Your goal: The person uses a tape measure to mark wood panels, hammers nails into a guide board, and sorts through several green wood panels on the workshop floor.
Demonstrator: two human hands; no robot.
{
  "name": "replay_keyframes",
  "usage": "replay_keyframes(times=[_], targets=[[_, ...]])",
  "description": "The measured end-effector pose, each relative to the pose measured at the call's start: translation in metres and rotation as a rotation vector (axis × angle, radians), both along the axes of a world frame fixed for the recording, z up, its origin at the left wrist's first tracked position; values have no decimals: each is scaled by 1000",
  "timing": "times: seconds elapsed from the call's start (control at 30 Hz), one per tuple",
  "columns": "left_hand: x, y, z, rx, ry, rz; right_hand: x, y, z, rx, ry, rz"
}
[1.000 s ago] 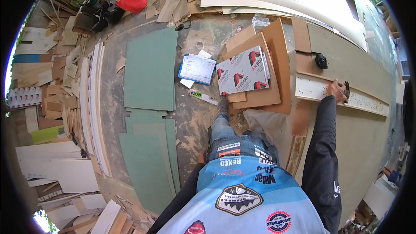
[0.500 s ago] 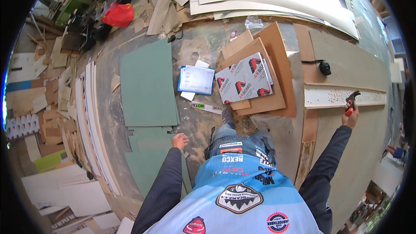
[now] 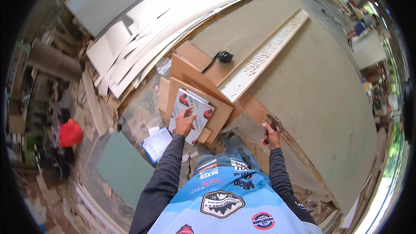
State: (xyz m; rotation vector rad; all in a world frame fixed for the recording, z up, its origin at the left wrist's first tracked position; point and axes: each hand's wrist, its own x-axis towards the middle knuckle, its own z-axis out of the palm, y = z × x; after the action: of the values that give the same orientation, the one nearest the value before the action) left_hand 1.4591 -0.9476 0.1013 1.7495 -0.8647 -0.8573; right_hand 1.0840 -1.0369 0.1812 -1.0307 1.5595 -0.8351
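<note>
My right hand [image 3: 272,136] is closed around a hammer [image 3: 265,141] with a red and black handle, its head partly blurred near the edge of the large worktable [image 3: 320,104]. In front of my body, my left hand [image 3: 185,123] is raised with its fingers apart and nothing in them. Below or beside that hand lies a grey board with red and black printing [image 3: 199,115]; whether I touch it I cannot tell. Brown wooden panels [image 3: 216,112] are stacked under the board. On the table is a long white channel [image 3: 264,56] with wooden side strips, dotted with small brown bits.
A black tape measure [image 3: 224,56] rests beside the channel. Papers on a blue clipboard [image 3: 157,144] and a green panel [image 3: 123,169] lie on the left. White sheets [image 3: 143,34] are piled at the far left. Another person [image 3: 362,26] is at the far right.
My view has turned to the right. My right hand has drawn back from the channel toward the near table edge with the hammer. My left hand has risen over the printed board.
</note>
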Motion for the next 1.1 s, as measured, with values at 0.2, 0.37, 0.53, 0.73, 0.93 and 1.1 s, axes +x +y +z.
replay_keyframes(times=[0.2,0.37,0.53,0.73,0.93,1.1], targets=[[-72,-130,92,-135,-618,-382,17,3,-30,-273,339,-249],[-119,-161,90,133,-894,-455,19,-7,-32,-113,401,29],[-122,-168,77,252,-919,-482,12,-14,-22,-77,115,67],[-89,-175,62,101,-706,-496,28,-21,51,-505,122,69],[-114,-156,72,24,-330,-537,13,-20,119,-568,100,114],[-164,-121,94,55,-155,-638,-20,22,153,-366,87,134]])
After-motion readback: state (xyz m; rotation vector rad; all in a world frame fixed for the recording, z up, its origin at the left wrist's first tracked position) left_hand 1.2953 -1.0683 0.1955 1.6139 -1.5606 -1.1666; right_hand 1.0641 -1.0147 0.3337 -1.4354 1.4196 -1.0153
